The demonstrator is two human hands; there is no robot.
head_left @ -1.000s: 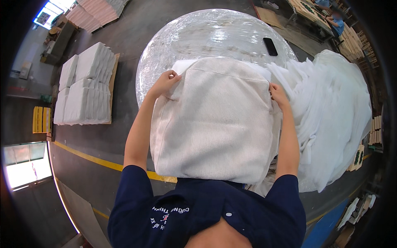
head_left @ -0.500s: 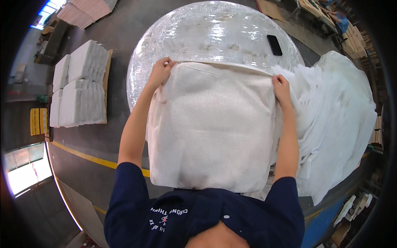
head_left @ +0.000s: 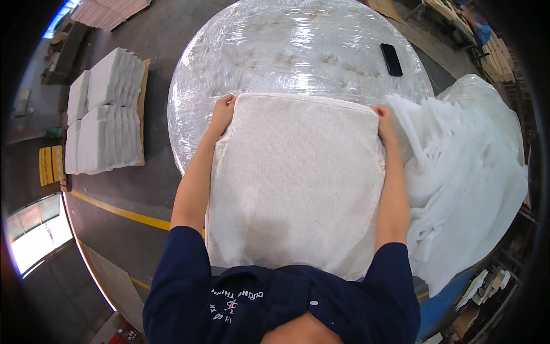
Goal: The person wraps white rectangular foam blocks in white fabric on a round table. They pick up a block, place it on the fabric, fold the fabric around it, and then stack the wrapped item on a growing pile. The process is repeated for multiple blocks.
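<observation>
A cream fabric cushion cover (head_left: 301, 178), squarish and fairly smooth on top, lies in front of me and reaches down to my body. At its far left corner my left hand (head_left: 223, 113) is closed on the fabric edge. My right hand (head_left: 386, 123) grips the far right corner, its fingers curled around the side. Fingertips of both hands are partly hidden by the cloth. Beneath the cover's far edge is a large round bundle (head_left: 275, 54) wrapped in clear plastic film. Whatever fills the cover, if anything, is out of sight.
A black phone (head_left: 391, 59) rests on the wrapped bundle. Loose white wadding (head_left: 458, 183) is heaped at my right. Stacked white cushions (head_left: 106, 114) stand on the floor at left, near a yellow floor line (head_left: 123, 212). Another person (head_left: 482, 31) is at the far right.
The cover's far edge has come down nearer me and its top looks smoother. Both hands have shifted slightly toward me, still holding the corners.
</observation>
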